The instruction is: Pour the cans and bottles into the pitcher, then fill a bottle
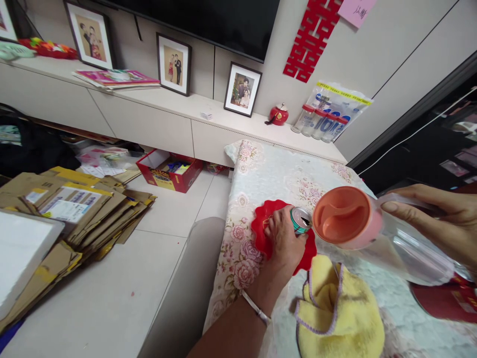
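My left hand (283,233) wraps round a green drink can (300,219), whose top shows a dark opening. Beneath that hand lies a red scalloped plate (310,252). My right hand (443,219) grips the handle of a clear water pitcher (412,251), which is tilted with its orange lid (342,216) toward the can. The lid's edge is close to the can's top; whether they touch I cannot tell. A crumpled yellow cloth (346,318) with purple edging lies on the table just below the pitcher.
A floral cloth covers the table (276,169). A dark red round tin (443,301) sits at the right, partly behind the pitcher. Flattened cardboard (100,214) and a red box (169,174) are on the floor. Photo frames, glass jars and a red pot (278,115) line the cabinet.
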Tool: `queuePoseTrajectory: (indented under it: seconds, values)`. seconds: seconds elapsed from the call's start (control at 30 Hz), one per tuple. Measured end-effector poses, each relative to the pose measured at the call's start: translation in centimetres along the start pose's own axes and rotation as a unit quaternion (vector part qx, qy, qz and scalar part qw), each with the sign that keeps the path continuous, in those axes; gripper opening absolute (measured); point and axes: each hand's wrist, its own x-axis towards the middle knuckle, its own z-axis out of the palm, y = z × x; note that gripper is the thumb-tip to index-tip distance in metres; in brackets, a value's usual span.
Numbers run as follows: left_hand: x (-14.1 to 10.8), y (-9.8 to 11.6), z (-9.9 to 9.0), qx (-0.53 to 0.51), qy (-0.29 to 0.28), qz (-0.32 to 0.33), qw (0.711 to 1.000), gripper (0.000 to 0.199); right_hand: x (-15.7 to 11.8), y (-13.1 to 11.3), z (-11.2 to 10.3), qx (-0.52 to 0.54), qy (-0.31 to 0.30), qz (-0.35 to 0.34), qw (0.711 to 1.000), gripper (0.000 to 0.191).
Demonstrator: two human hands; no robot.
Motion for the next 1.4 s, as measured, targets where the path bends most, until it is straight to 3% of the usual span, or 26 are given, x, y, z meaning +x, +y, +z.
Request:
queuePoseTrajectory:
  seconds: [1.4]
  values:
    - [0.04,0.03,-0.06,0.005,-0.002,0.000,1.000,0.066,0.05,-0.17,-0.23,-0.021,-0.018,0.012,1.000,0.040]
